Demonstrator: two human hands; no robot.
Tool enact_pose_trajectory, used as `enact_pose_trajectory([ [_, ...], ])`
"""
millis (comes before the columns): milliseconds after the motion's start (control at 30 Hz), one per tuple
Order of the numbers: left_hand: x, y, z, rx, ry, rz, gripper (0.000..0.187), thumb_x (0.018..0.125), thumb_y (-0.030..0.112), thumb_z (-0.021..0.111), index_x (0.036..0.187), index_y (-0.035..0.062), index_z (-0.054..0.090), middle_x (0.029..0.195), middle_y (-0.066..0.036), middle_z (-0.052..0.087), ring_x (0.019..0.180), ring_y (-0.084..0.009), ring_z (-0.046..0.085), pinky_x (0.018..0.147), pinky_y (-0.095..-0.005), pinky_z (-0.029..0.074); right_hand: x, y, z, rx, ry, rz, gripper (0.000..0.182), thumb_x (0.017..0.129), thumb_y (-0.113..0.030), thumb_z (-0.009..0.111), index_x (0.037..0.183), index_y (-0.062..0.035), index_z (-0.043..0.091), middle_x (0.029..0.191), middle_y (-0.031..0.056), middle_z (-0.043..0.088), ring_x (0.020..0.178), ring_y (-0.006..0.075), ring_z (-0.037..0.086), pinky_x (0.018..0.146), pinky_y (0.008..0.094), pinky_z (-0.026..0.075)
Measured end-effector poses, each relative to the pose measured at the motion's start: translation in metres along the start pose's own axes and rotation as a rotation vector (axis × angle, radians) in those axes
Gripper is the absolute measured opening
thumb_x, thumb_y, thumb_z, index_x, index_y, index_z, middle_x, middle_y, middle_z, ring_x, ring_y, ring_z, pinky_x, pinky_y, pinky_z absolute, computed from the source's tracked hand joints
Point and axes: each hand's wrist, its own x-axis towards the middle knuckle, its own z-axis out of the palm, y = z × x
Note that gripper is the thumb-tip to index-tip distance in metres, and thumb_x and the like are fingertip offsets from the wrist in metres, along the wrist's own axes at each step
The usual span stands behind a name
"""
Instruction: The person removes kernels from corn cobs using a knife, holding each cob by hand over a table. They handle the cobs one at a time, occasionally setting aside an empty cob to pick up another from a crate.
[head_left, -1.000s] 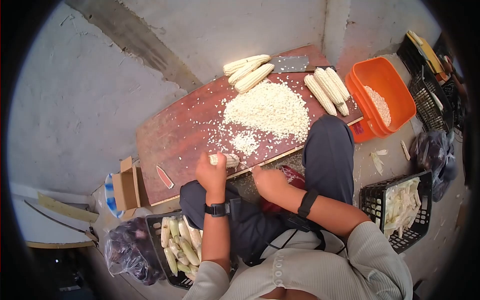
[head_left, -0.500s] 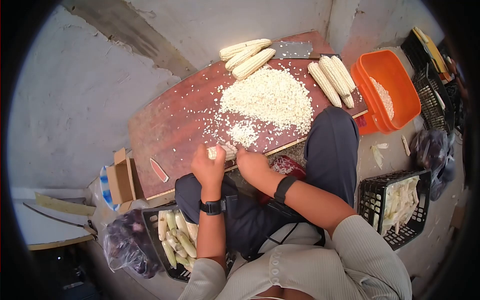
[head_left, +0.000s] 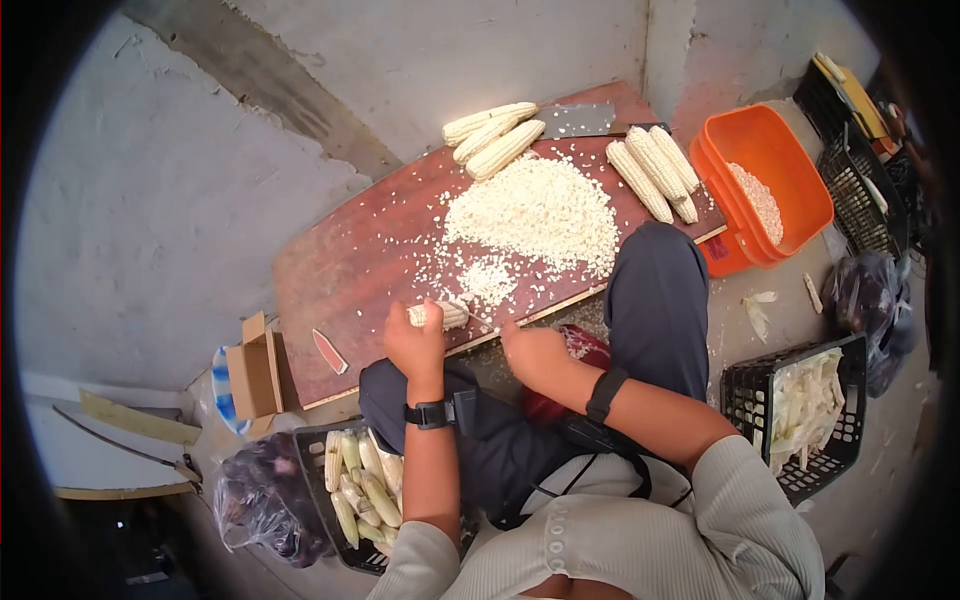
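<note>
My left hand (head_left: 414, 343) is closed round a white corn cob (head_left: 440, 315) lying at the near edge of the red-brown board (head_left: 350, 250). To its right my right hand (head_left: 535, 352) is closed on a thin tool, seemingly a small knife (head_left: 482, 321), whose tip reaches the cob's right end. Loose kernels (head_left: 535, 215) form a large pile beyond both hands, with a smaller heap (head_left: 488, 280) nearer. Whole cobs lie in two groups, at the back (head_left: 505, 150) and at the right (head_left: 655, 165) of the board.
A cleaver (head_left: 580, 121) rests at the board's back, and a red-edged blade (head_left: 330, 352) at its left. An orange bucket (head_left: 715, 215) stands right. Crates of corn (head_left: 312, 440) and husks (head_left: 750, 400) flank my legs. A cardboard box (head_left: 250, 375) is at left.
My right hand has drawn slightly away from the cob, exposing the thin tool between them. The view has shifted a little, moving the board slightly down.
</note>
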Motion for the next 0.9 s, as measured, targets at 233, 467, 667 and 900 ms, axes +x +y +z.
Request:
enact_pose_trajectory([
  [233, 0.004, -0.004, -0.005, -0.08, -0.118, -0.03, 0.033, 0.074, 0.026, 0.068, 0.072, -0.0023, 0.05, 0.069, -0.022, 0.055, 0.064, -0.0413, 0.053, 0.058, -0.0446, 0.041, 0.012, -0.004, 0.017, 0.063, -0.075, 0.036, 0.014, 0.085, -0.008, 0.046, 0.087, 0.0036, 0.054, 0.069, 0.021, 0.064, 0.063, 0.0354, 0.066, 0.054, 0.0456, 0.051],
  [467, 0.005, 0.002, -0.006, -0.11, -0.113, -0.051, 0.029, 0.074, 0.023, 0.068, 0.074, -0.0022, 0.054, 0.069, -0.021, 0.057, 0.063, -0.0399, 0.054, 0.058, -0.0425, 0.043, 0.06, -0.001, 0.046, 0.145, -0.073, 0.067, 0.016, 0.088, -0.012, 0.045, 0.091, 0.0009, 0.054, 0.075, 0.0197, 0.065, 0.074, 0.0366, 0.065, 0.065, 0.0459, 0.051],
  [667, 0.001, -0.016, -0.007, -0.125, -0.107, -0.248, 0.03, 0.079, 0.027, 0.065, 0.078, -0.0023, 0.056, 0.07, -0.021, 0.059, 0.064, -0.0396, 0.056, 0.059, -0.0429, 0.043, 0.06, 0.013, 0.024, 0.325, -0.068, -0.015, 0.022, 0.089, -0.015, 0.042, 0.089, 0.0006, 0.058, 0.083, 0.0257, 0.063, 0.082, 0.0382, 0.063, 0.072, 0.0459, 0.05],
  [900, 0.0, -0.026, -0.003, -0.018, -0.042, -0.17, 0.034, 0.082, 0.031, 0.064, 0.078, -0.0016, 0.056, 0.061, -0.016, 0.058, 0.056, -0.0292, 0.057, 0.055, -0.0399, 0.043, 0.012, 0.0, -0.009, 0.217, 0.105, 0.006, 0.023, 0.089, -0.014, 0.044, 0.096, 0.0042, 0.055, 0.074, 0.0211, 0.062, 0.068, 0.0367, 0.063, 0.061, 0.0459, 0.05],
])
